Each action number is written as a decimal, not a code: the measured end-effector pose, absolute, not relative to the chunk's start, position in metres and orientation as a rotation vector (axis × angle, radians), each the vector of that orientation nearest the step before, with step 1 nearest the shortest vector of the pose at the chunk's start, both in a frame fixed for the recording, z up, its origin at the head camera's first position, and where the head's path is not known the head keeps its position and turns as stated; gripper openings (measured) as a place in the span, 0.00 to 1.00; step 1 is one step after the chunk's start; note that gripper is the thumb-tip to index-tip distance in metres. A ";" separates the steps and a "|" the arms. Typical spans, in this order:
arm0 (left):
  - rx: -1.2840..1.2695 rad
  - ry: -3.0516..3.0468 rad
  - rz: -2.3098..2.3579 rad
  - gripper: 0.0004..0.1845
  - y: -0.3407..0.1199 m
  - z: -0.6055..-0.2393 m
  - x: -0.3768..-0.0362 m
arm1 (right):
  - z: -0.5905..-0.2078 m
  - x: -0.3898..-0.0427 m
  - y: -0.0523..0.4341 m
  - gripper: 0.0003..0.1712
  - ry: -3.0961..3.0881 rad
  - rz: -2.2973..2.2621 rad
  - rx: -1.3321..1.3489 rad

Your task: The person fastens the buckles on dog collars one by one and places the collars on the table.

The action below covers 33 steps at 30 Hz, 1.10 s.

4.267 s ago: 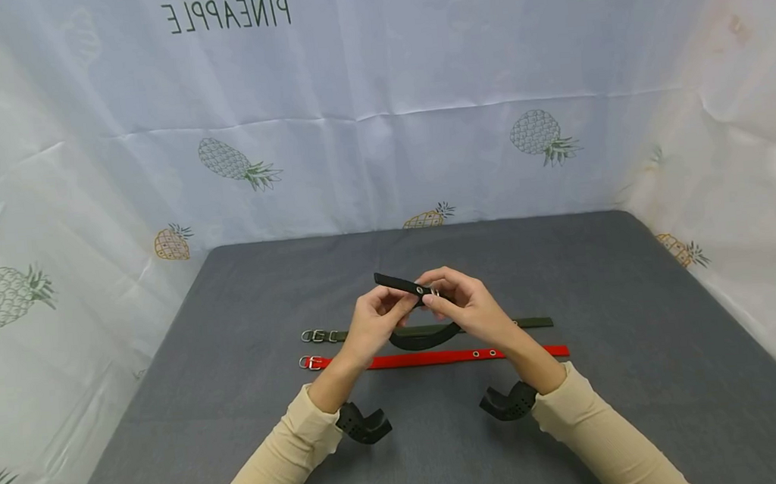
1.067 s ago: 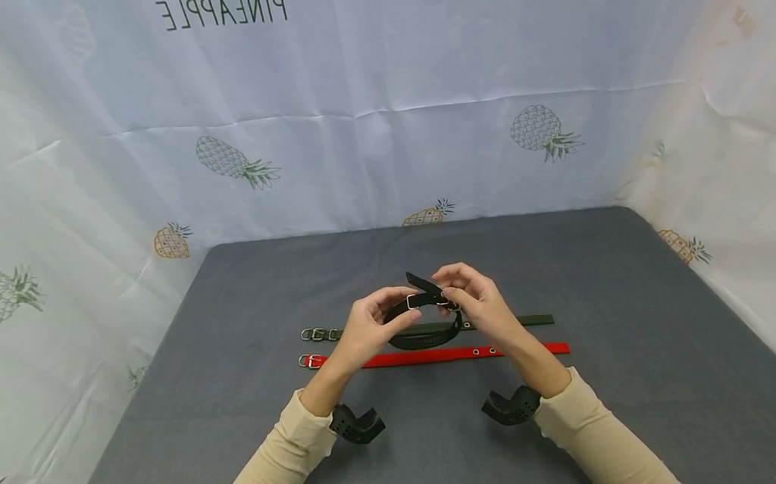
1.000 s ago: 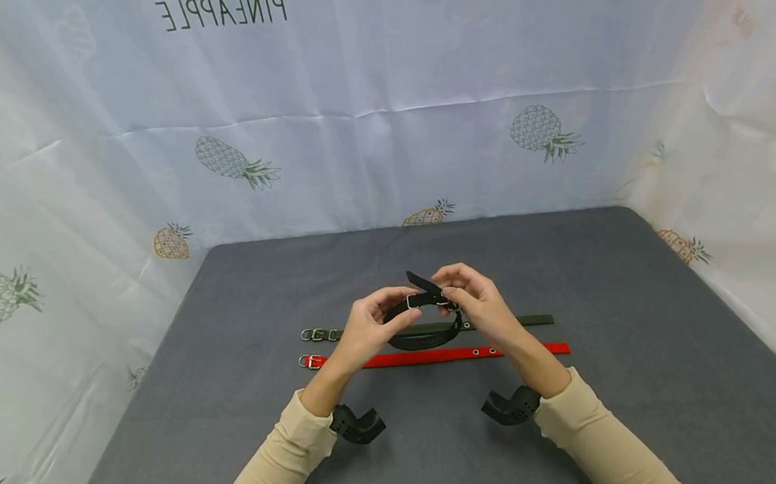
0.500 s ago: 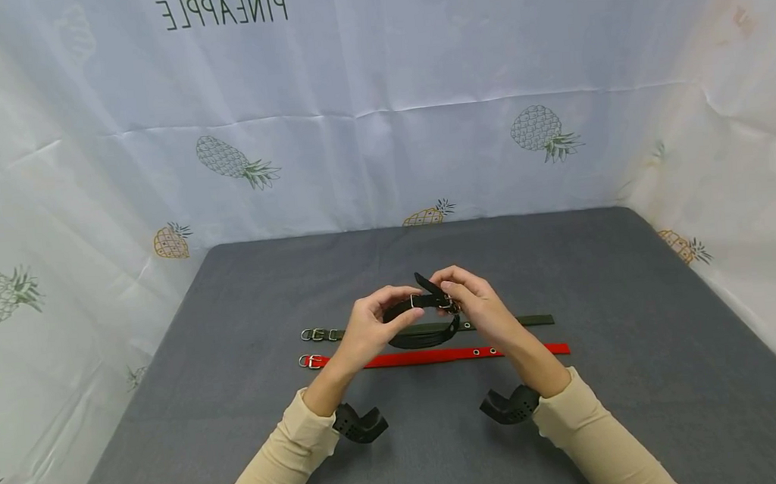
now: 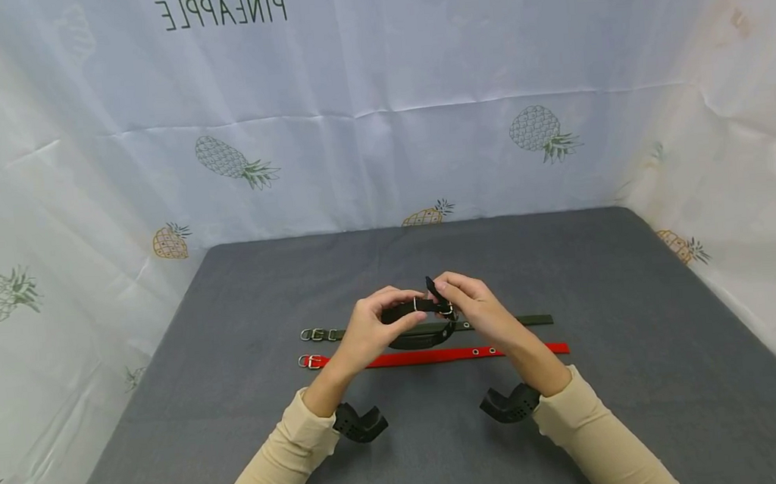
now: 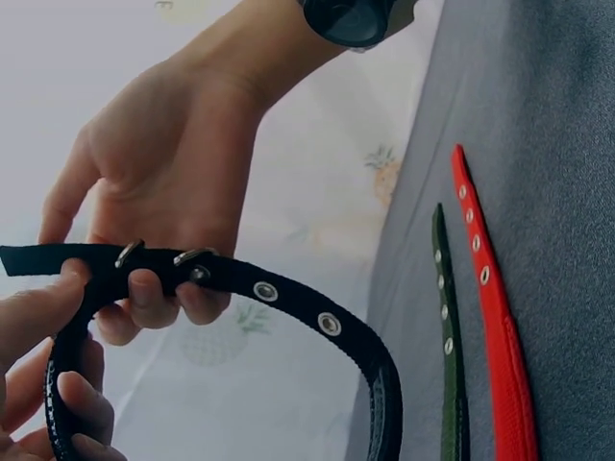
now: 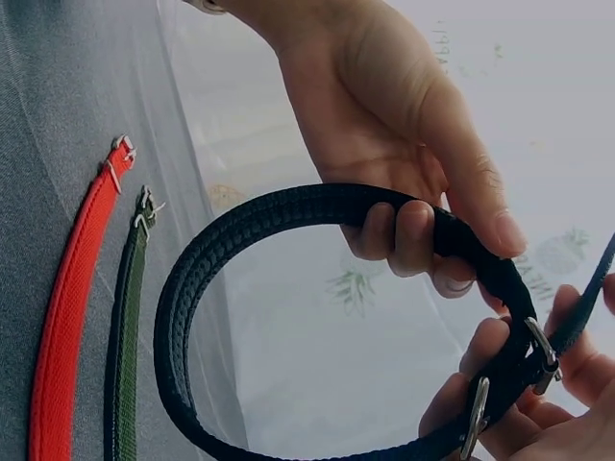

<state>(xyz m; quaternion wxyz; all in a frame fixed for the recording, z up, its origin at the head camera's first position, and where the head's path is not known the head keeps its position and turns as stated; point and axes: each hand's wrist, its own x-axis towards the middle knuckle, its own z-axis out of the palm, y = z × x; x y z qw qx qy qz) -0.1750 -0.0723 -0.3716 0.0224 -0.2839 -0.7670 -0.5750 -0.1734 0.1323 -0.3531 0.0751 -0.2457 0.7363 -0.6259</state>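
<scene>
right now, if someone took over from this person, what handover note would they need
Left hand: grips the black collar, which is bent into a loop and held above the table.
Right hand: pinches the strap end at the buckle.
Done: strap end is through the buckle and sticks up.
Left: whether the pin sits in a hole cannot be told; the loose end is untucked.
Green collar and red collar lie flat and unbuckled on the table.

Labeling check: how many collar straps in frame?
3. A black webbing collar looped and held above the grey table by the left hand and right hand; a dark green strap and a red strap lying flat beneath. None seems hidden.
</scene>
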 end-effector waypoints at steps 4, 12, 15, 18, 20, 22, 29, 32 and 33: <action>-0.880 -2.380 -1.774 0.15 -0.073 -0.372 -0.176 | -0.355 -0.174 0.133 0.19 2.191 -1.904 -0.754; -0.928 -2.353 -1.784 0.16 -0.076 -0.373 -0.176 | -0.357 -0.173 0.131 0.15 2.160 -1.974 -0.791; -0.940 -2.352 -1.765 0.16 -0.076 -0.372 -0.175 | -0.358 -0.174 0.131 0.14 2.146 -1.991 -0.813; -0.943 -2.352 -1.766 0.16 -0.077 -0.372 -0.173 | -0.359 -0.174 0.131 0.14 2.143 -1.992 -0.848; -0.942 -2.356 -1.762 0.16 -0.077 -0.372 -0.173 | -0.360 -0.175 0.131 0.14 2.141 -1.986 -0.882; -0.945 -2.358 -1.760 0.16 -0.077 -0.372 -0.173 | -0.361 -0.175 0.130 0.14 2.139 -1.977 -0.906; -0.955 -2.361 -1.733 0.16 -0.078 -0.374 -0.173 | -0.362 -0.175 0.128 0.14 2.128 -1.970 -0.913; -0.954 -2.359 -1.718 0.16 -0.078 -0.374 -0.173 | -0.361 -0.175 0.127 0.14 2.129 -1.970 -0.906; -0.953 -2.359 -1.710 0.16 -0.078 -0.374 -0.173 | -0.361 -0.175 0.127 0.14 2.132 -1.968 -0.906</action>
